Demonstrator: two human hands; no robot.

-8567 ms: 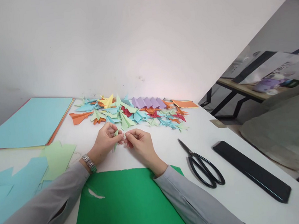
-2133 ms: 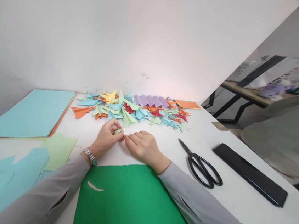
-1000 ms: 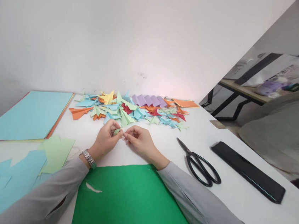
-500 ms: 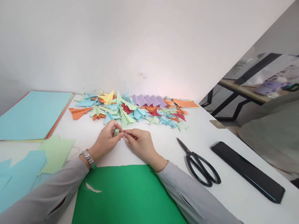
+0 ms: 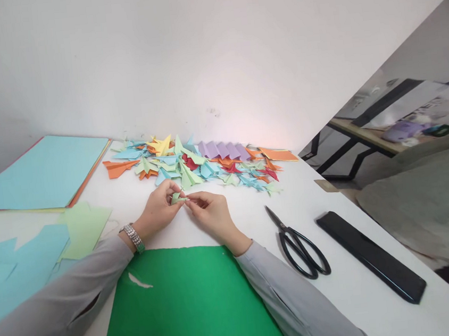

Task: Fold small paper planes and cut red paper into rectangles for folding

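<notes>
A small folded piece of light green paper [image 5: 177,198] is pinched between my two hands above the white table. My left hand [image 5: 160,206], with a metal watch at the wrist, is closed on its left side. My right hand [image 5: 212,213] grips its right end with thumb and forefinger. Fingers cover much of the paper, so its exact shape is hidden. Just beyond the hands lies a heap of folded paper pieces [image 5: 187,177], planes among them, in green, blue, orange, red and yellow. A green sheet [image 5: 191,305] lies below my wrists.
Black-handled scissors [image 5: 299,245] and a long black case [image 5: 372,256] lie to the right. At left are a stack of coloured sheets [image 5: 44,173] and cut blue paper [image 5: 27,274]. A pleated purple strip [image 5: 225,151] rests near the wall [image 5: 205,58].
Both hands stay in nearly the same place. More of the light green paper now shows between the fingers, after a slight shift of the fingertips.
</notes>
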